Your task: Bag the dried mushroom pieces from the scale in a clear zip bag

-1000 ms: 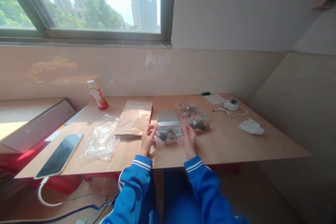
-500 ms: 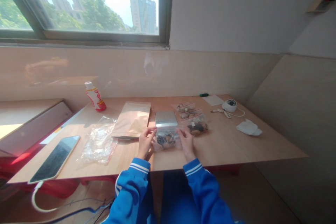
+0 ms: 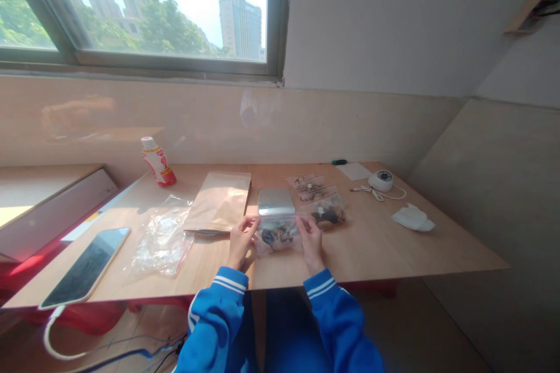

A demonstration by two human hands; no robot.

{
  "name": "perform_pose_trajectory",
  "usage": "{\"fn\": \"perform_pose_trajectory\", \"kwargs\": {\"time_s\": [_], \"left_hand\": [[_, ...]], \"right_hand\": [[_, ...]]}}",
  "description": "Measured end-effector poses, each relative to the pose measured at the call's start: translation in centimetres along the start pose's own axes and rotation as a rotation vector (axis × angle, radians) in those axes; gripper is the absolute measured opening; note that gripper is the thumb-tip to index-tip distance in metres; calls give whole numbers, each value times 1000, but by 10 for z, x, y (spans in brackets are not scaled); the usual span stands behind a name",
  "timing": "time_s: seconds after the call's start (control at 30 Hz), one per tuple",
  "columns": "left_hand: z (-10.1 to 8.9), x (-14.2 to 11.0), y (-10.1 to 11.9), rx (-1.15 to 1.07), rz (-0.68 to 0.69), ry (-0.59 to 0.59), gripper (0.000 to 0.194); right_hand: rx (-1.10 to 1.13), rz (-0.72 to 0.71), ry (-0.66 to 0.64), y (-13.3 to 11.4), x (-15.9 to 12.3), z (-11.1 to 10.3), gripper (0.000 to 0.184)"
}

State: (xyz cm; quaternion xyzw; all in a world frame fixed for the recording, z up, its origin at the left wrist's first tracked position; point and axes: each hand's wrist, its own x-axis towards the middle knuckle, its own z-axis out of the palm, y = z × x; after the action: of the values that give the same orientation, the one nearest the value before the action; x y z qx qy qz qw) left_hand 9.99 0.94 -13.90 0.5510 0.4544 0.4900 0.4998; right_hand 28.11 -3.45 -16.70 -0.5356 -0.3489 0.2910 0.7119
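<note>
Head view, looking down on the hands; left hand [image 3: 241, 242] and right hand [image 3: 311, 243] both narrow, fingers pinching opposite sides of a clear zip bag [image 3: 277, 236] filled with dark and tan pieces, too small to identify; bag between the hands, low over the wooden counter [image 3: 371, 247]; directly beyond the hands, a flat silver scale [image 3: 270, 201]; beyond the right hand, a second filled bag [image 3: 328, 217] and flatter small bags [image 3: 308, 187]; left of the left hand, a kraft paper envelope [image 3: 217, 202] and a crumpled plastic bag [image 3: 161, 239]; farther left, a smartphone [image 3: 85, 265]; well right of the right hand, a white cloth [image 3: 412, 217].
</note>
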Motion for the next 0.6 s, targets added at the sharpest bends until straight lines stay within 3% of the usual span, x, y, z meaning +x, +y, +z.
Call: {"fn": "perform_pose_trajectory", "kwargs": {"time_s": [0.43, 0.6], "left_hand": [[1, -2, 0, 16, 60, 42, 38], [1, -3, 1, -42, -12, 1, 42]], "right_hand": [[17, -6, 1, 2, -1, 0, 27], [53, 36, -61, -3, -3, 1, 27]]}}
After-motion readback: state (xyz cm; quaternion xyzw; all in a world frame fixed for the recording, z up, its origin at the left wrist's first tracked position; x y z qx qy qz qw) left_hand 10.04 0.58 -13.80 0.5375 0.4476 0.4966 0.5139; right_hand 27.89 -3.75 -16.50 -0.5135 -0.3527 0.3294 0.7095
